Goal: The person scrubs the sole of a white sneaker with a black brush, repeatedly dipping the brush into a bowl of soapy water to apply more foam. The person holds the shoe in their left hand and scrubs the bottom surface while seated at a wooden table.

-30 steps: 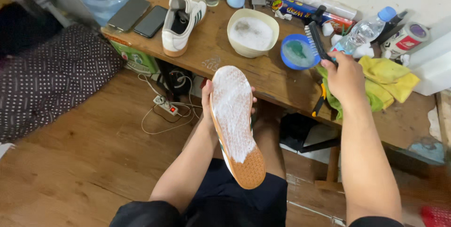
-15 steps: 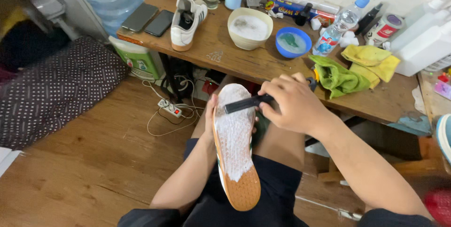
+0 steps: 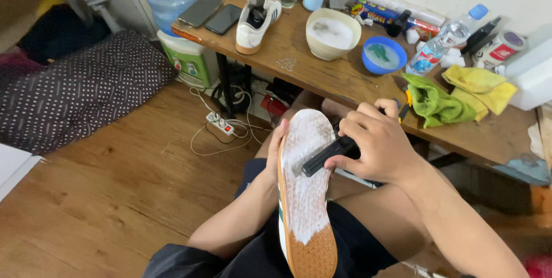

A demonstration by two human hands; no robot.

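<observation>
My left hand [image 3: 275,152] grips a white sneaker [image 3: 305,197] from its far side, sole turned up over my lap. The tan gum sole is coated with white foam except at the heel. My right hand [image 3: 374,147] is closed on a black brush [image 3: 328,156], its head pressed against the foamy middle of the sole. The matching white sneaker [image 3: 256,19] stands upright on the wooden table [image 3: 351,82].
On the table sit a cream bowl of soapy water [image 3: 329,33], a small blue bowl [image 3: 383,55], a water bottle [image 3: 441,45], green and yellow cloths [image 3: 454,97] and two phones [image 3: 211,13]. A power strip [image 3: 221,124] with cables lies on the wooden floor; a dotted cushion [image 3: 75,91] is left.
My right hand came down from the blue bowl on the table with the brush and now presses it on the sole. The sneaker stays held in my left hand.
</observation>
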